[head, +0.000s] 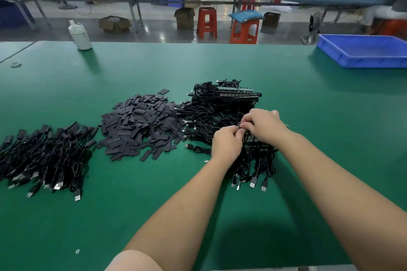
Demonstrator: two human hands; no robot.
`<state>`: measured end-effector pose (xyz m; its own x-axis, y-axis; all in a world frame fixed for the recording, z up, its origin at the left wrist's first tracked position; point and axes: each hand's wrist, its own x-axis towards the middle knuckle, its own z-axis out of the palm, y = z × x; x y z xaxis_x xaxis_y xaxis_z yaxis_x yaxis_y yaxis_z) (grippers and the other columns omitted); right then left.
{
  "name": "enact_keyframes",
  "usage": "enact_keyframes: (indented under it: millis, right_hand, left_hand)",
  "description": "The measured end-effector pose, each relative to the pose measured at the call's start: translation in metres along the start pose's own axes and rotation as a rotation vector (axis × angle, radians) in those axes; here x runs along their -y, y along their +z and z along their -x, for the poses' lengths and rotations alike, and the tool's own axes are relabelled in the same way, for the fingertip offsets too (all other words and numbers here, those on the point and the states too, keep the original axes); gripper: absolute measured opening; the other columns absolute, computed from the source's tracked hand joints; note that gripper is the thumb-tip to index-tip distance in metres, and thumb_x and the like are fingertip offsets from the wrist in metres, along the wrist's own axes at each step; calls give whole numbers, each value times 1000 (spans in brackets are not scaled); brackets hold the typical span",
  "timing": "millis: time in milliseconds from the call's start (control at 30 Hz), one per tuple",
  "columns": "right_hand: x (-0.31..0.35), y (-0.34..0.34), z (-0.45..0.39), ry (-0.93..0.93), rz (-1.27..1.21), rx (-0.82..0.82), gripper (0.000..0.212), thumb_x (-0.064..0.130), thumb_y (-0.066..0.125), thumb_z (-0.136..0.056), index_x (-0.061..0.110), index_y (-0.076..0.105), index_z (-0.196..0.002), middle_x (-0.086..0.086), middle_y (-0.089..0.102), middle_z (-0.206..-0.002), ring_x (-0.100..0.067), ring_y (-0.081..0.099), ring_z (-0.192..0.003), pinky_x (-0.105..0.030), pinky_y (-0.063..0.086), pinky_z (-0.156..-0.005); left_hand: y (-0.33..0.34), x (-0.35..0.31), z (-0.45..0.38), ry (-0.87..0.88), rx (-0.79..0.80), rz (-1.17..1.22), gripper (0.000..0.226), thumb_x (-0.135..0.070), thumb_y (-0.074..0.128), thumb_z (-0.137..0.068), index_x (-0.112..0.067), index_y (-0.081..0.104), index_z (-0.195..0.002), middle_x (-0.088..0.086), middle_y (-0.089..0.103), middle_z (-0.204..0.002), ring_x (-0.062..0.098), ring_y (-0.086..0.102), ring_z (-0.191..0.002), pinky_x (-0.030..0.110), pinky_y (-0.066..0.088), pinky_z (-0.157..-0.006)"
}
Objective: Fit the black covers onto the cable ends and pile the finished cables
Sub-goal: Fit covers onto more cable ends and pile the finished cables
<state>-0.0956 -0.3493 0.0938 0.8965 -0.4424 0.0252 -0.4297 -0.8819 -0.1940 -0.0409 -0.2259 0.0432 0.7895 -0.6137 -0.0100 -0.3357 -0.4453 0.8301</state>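
Observation:
A heap of flat black covers (pixel 141 125) lies mid-table. To its right sits a tangle of uncovered black cables (pixel 218 108) with USB plugs. At the left lies a pile of cables with covers on their ends (pixel 44 156). My left hand (pixel 226 142) and my right hand (pixel 264 126) meet over the near part of the uncovered tangle. Both pinch one small cable end (pixel 239 126) between their fingertips. The fingers hide most of that end, and I cannot tell whether a cover is on it.
The green table (pixel 154 193) carries a white bottle (pixel 80 36) at the back left and a blue tray (pixel 365 50) at the back right. Beyond the far edge stand orange stools (pixel 207 22), cardboard boxes and long workbenches.

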Motion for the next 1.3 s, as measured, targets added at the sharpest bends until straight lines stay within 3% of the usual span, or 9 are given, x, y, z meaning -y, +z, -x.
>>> enact_keyframes:
  millis: [133, 367, 500, 667, 833, 967, 1067, 1167, 1300]
  right_hand:
    - [7, -1, 0, -52, 107, -35, 27, 30, 47, -103, 28, 73, -97, 11, 56, -85, -18, 55, -86, -37, 25, -82]
    - [10, 5, -5, -60, 169, -92, 26, 33, 50, -103, 27, 74, -109, 5, 65, -102, -23, 60, -104, -39, 37, -90]
    - [-6, 11, -1, -32, 239, -118, 40, 39, 53, -101, 27, 56, -139, 0, 57, -138, -25, 43, -134, -43, 27, -112]
    - [12, 23, 9, -173, 73, -178, 46, 37, 50, -102, 18, 51, -144, -1, 52, -149, -23, 33, -147, -43, 20, -123]
    - [26, 44, 23, -237, 96, -120, 44, 22, 51, -100, 21, 52, -144, 0, 45, -154, -23, 21, -152, -41, 8, -126]
    - [33, 47, 22, -171, 23, -101, 50, 12, 50, -96, 18, 50, -145, -4, 40, -158, -24, 20, -152, -40, 7, -126]
    - [46, 42, 23, -133, -276, 23, 47, 10, 50, -94, 18, 56, -140, -4, 56, -143, -21, 47, -135, -39, 30, -120]
    - [51, 39, 27, -92, -394, 94, 39, 15, 49, -94, 24, 63, -130, 9, 71, -99, -15, 65, -74, -27, 55, -74]
    - [49, 33, 30, 3, -507, 76, 36, 14, 42, -98, 28, 65, -123, 6, 71, -109, -13, 65, -76, -26, 54, -72]
  left_hand:
    - [-1, -6, 4, -25, -113, -167, 35, -37, 50, -96, -20, 60, -68, -4, 54, -59, 24, 54, -64, 30, 39, -57]
    - [-16, -5, 7, -63, -222, -157, 40, -37, 48, -99, -19, 49, -63, -2, 55, -62, 24, 56, -63, 30, 35, -53]
    - [-48, 13, 7, 54, -243, -52, 34, -33, 57, -97, -20, 49, -67, -1, 55, -71, 17, 48, -67, 31, 34, -60]
    - [-86, 19, 15, 186, -351, 59, 32, -29, 59, -96, -21, 51, -66, -7, 51, -69, 7, 46, -65, 22, 29, -60]
    - [-114, 16, 21, 238, -379, 161, 28, -37, 59, -94, -18, 60, -73, 1, 61, -72, 21, 61, -70, 41, 50, -68]
    - [-127, 16, 23, 256, -428, 247, 18, -40, 58, -91, -29, 63, -78, -4, 69, -77, 11, 64, -69, 44, 55, -73]
    - [-126, 15, 24, 297, -406, 178, 19, -37, 58, -91, -28, 60, -74, -7, 68, -73, 10, 67, -71, 44, 55, -77]
    - [-128, 20, 23, 263, -468, 149, 22, -29, 60, -93, -31, 60, -71, -6, 66, -71, 12, 67, -73, 42, 54, -78]
    - [-141, 27, 21, 198, -478, 266, 12, -23, 58, -96, -24, 67, -88, 0, 71, -80, 6, 70, -70, 42, 58, -75]
